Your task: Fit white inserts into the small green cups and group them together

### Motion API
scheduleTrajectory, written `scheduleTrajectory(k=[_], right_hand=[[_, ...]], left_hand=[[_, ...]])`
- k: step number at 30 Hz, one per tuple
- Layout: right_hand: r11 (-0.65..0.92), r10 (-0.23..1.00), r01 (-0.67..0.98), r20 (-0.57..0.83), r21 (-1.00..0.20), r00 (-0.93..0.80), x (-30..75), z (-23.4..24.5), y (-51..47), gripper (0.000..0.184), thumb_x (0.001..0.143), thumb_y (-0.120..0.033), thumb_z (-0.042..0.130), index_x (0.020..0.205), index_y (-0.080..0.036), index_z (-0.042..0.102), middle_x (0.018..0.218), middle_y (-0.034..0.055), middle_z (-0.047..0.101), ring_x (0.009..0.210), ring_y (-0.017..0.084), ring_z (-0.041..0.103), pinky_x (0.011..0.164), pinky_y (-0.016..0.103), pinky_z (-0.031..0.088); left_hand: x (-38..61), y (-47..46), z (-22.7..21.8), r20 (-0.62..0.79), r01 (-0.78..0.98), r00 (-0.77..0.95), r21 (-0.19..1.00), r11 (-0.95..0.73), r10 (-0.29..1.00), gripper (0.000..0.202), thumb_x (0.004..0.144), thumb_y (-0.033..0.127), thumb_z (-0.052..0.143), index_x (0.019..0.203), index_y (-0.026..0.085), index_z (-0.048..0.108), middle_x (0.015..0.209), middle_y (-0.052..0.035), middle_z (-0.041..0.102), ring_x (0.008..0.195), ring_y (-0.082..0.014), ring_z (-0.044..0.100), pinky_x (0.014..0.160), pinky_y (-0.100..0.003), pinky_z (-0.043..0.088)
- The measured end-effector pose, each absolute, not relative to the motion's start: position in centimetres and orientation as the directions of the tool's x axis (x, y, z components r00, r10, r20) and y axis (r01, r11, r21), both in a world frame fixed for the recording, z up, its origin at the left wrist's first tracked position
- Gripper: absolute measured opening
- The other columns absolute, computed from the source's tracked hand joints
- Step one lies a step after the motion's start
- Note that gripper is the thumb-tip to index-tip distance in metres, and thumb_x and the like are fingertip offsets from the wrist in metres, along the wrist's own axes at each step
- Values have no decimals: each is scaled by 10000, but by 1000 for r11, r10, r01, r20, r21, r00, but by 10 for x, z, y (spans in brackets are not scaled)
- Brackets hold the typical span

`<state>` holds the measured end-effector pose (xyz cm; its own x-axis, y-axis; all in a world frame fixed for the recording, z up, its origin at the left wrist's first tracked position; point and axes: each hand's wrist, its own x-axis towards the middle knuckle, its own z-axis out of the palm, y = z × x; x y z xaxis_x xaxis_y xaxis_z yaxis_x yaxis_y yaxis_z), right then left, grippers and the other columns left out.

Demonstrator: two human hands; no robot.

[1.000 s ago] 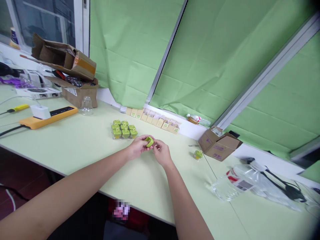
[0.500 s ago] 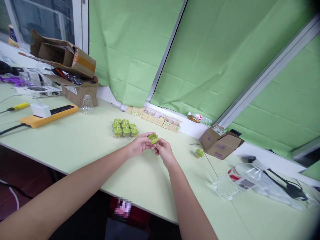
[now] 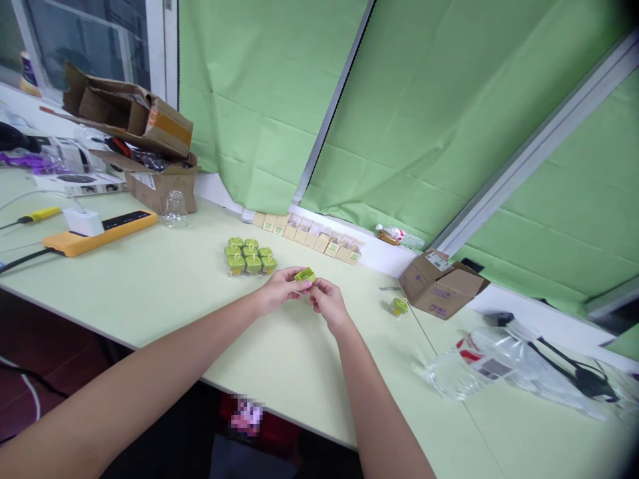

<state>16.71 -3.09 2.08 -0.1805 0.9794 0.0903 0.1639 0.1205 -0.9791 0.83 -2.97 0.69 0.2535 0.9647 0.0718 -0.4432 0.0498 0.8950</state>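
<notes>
Above the pale table (image 3: 239, 319), my left hand (image 3: 282, 291) pinches a small green square lid (image 3: 305, 274), its hollow side facing partly up. My right hand (image 3: 327, 303) closes its fingers at the lid's lower right edge; the fingertips hide part of it, and I cannot make out anything else between them. Left of the hands stands a tight cluster of small clear containers with green lids (image 3: 250, 256), each lid with a small pale loop. One similar green-lidded container (image 3: 398, 307) stands alone to the right.
Small cardboard boxes (image 3: 309, 234) line the table's back edge. An orange power strip (image 3: 100, 233), a clear plastic jar (image 3: 174, 209) and stacked cartons (image 3: 160, 179) are at the left. An open carton (image 3: 442, 285) and a large clear bottle (image 3: 472, 362) lie at the right.
The green lid has tilted slightly in my fingers, and my left thumb has shifted along its near edge. Both hands stay at nearly the same place.
</notes>
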Motion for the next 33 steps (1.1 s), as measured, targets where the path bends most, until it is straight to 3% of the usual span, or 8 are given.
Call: scheduleTrajectory(k=[15,33], right_hand=[[129,980,208,92,-970,-176,168,20,-30,180,682,-369,670,704,-197,623,554,-31,551,488,101,436,424,219,286],[199,970,280,147,-939,-194,170,19,-28,172,728,-365,636,703,-196,629,619,-15,606,521,108,464,506,243,382]], left_hand=[[8,-29,6,46,-375,250,926,53,967,603,616,357,889,1157,198,675,966,-70,685,753,-133,644,668,-253,466],[9,-30,7,39,-353,255,934,55,966,581,603,362,892,1117,190,684,950,-58,670,739,-126,632,668,-254,460]])
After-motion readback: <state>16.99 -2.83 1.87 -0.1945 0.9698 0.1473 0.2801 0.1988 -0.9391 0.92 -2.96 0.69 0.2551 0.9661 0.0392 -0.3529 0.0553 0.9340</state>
